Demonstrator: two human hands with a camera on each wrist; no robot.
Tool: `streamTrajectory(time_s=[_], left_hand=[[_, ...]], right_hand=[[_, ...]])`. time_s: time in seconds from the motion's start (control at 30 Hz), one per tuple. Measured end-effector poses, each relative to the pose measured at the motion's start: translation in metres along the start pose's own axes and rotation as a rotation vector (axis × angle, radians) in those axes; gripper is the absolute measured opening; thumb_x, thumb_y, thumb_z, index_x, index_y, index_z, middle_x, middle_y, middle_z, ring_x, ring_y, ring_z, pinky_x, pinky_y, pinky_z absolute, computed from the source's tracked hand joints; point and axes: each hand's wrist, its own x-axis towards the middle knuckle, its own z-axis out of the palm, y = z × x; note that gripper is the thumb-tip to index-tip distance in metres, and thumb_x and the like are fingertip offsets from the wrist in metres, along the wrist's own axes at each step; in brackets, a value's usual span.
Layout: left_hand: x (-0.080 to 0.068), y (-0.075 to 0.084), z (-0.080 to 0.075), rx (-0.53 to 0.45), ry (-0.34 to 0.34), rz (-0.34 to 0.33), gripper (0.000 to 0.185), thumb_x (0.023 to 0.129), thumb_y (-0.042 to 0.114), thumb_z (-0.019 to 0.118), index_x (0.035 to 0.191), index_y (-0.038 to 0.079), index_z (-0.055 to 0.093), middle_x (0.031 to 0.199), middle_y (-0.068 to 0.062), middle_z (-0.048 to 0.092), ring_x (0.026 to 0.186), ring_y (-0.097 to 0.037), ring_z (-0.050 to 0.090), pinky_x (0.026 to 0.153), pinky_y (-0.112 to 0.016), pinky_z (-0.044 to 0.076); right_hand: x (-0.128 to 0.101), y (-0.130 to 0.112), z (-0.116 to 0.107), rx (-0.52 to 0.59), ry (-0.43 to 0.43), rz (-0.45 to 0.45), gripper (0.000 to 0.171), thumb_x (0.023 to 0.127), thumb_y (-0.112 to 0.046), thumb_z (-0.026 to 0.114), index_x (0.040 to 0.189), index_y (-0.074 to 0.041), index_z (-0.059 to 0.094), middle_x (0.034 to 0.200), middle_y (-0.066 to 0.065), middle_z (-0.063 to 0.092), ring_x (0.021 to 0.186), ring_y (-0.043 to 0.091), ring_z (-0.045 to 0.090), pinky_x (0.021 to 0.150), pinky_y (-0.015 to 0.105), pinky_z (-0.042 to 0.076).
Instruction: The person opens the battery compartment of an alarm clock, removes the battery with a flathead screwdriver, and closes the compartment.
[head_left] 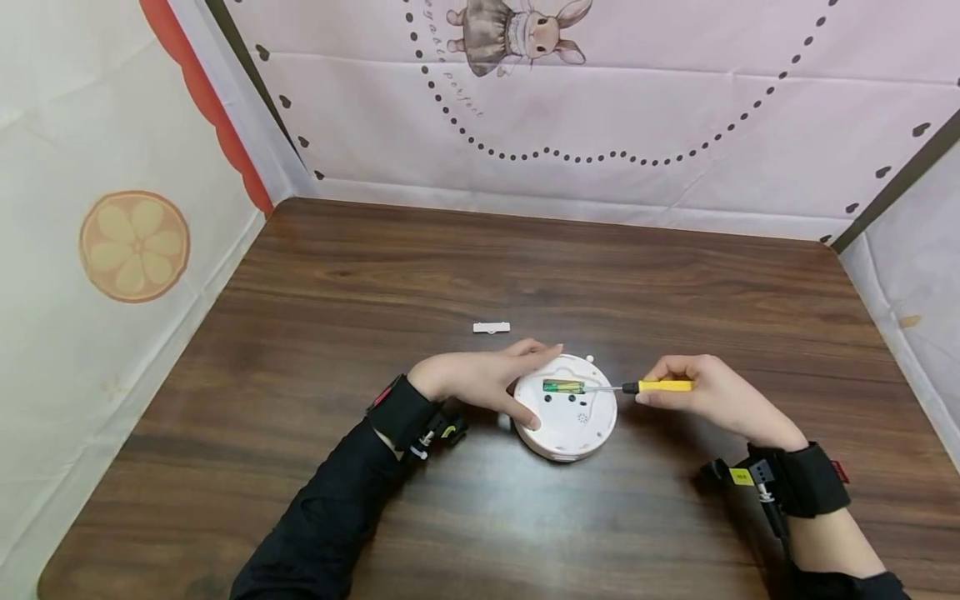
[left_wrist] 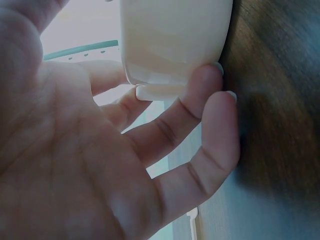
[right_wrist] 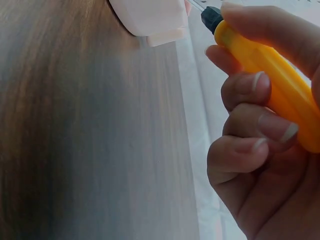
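Observation:
A round white device lies on the brown wooden table, its underside up, with a green battery in its slot. My left hand grips the device's left rim, fingers curled round the white housing. My right hand holds a yellow-handled screwdriver level, its thin shaft reaching left over the device toward the battery. In the right wrist view the fingers wrap the yellow handle, with the device's edge at the top.
A small white cover piece lies on the table just behind the device. Fabric walls enclose the table on the left, back and right. Black wrist straps sit on both forearms.

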Motion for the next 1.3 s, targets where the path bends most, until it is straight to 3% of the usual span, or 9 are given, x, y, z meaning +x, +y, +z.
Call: streamTrajectory(time_s=[0.13,0.3,0.57,0.8,1.0,1.3], left_hand=[[0.000,-0.005,0.001,-0.001,-0.001,0.005,0.102,0.089,0.040,0.078,0.164,0.022,0.010,0.159,0.006,0.017,0.137,-0.008,0.031,0.108,-0.029,0.033],[0.003,-0.006,-0.001,-0.011,0.008,0.018,0.102,0.089,0.039,0.078,0.164,0.022,0.011,0.158,0.005,0.019,0.136,-0.008,0.032,0.108,-0.029,0.033],[0.000,-0.005,-0.004,0.005,0.014,0.028,0.102,0.090,0.037,0.078,0.164,0.021,0.010,0.158,0.003,0.019,0.137,-0.009,0.031,0.109,-0.029,0.032],[0.002,-0.003,-0.003,-0.002,0.000,0.017,0.101,0.090,0.040,0.077,0.164,0.021,0.010,0.159,0.003,0.018,0.137,-0.009,0.031,0.109,-0.030,0.032],[0.004,-0.002,-0.003,-0.018,-0.006,0.012,0.101,0.090,0.038,0.078,0.164,0.021,0.011,0.159,0.004,0.018,0.138,-0.009,0.030,0.109,-0.030,0.032],[0.002,-0.001,-0.003,-0.025,0.003,0.014,0.101,0.089,0.040,0.078,0.164,0.021,0.013,0.159,0.004,0.019,0.137,-0.010,0.032,0.110,-0.031,0.032]], right_hand=[[0.001,0.008,0.006,0.074,-0.028,0.012,0.024,0.090,-0.044,0.075,0.094,-0.020,0.075,0.089,0.000,0.068,0.078,0.018,0.056,0.069,0.029,0.047],[0.002,0.011,0.004,0.077,-0.016,0.009,0.021,0.090,-0.044,0.076,0.093,-0.023,0.075,0.090,-0.002,0.069,0.078,0.018,0.056,0.069,0.029,0.047],[0.008,-0.001,0.008,0.133,-0.033,-0.009,0.020,0.091,-0.043,0.075,0.097,-0.024,0.075,0.092,-0.001,0.070,0.082,0.019,0.058,0.072,0.029,0.048],[0.007,0.000,0.011,0.026,-0.002,0.017,0.022,0.089,-0.049,0.075,0.093,-0.028,0.074,0.087,-0.004,0.068,0.078,0.017,0.056,0.069,0.028,0.047],[0.000,0.001,0.002,0.023,0.021,0.035,0.021,0.091,-0.047,0.074,0.094,-0.027,0.075,0.086,0.000,0.064,0.079,0.018,0.054,0.067,0.028,0.044],[-0.001,0.006,-0.004,-0.118,0.154,0.093,0.037,0.097,-0.052,0.062,0.098,-0.017,0.072,0.084,0.003,0.062,0.074,0.020,0.050,0.064,0.031,0.039]])
